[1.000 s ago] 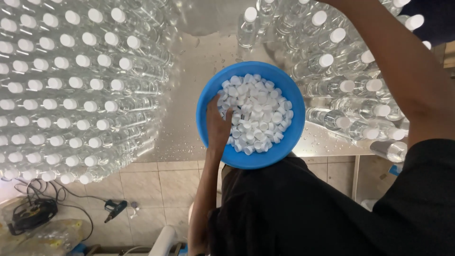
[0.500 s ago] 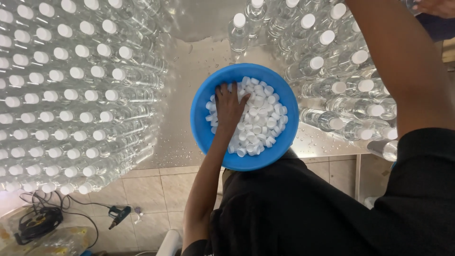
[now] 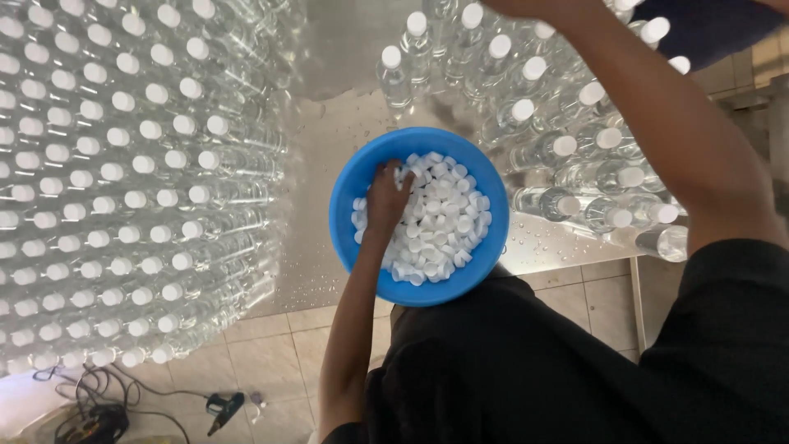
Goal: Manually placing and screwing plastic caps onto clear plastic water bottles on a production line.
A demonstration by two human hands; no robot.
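A round blue bowl full of several white bottle caps sits at the near edge of a wet metal table, against my dark clothing. My left hand is inside the bowl at its left side, fingers curled down into the caps. My right arm stretches up and to the left over a cluster of capped clear bottles. Only the base of my right hand shows at the top edge, and its fingers are cut off.
A big block of capped clear plastic bottles fills the left side. The wet steel table top runs between the two bottle groups. Below lie a tiled floor, black cables and a small tool.
My left hand has slid from the bowl's lower left edge up into the caps at its upper left. The view has shifted, so the bowl sits a little higher and further left.
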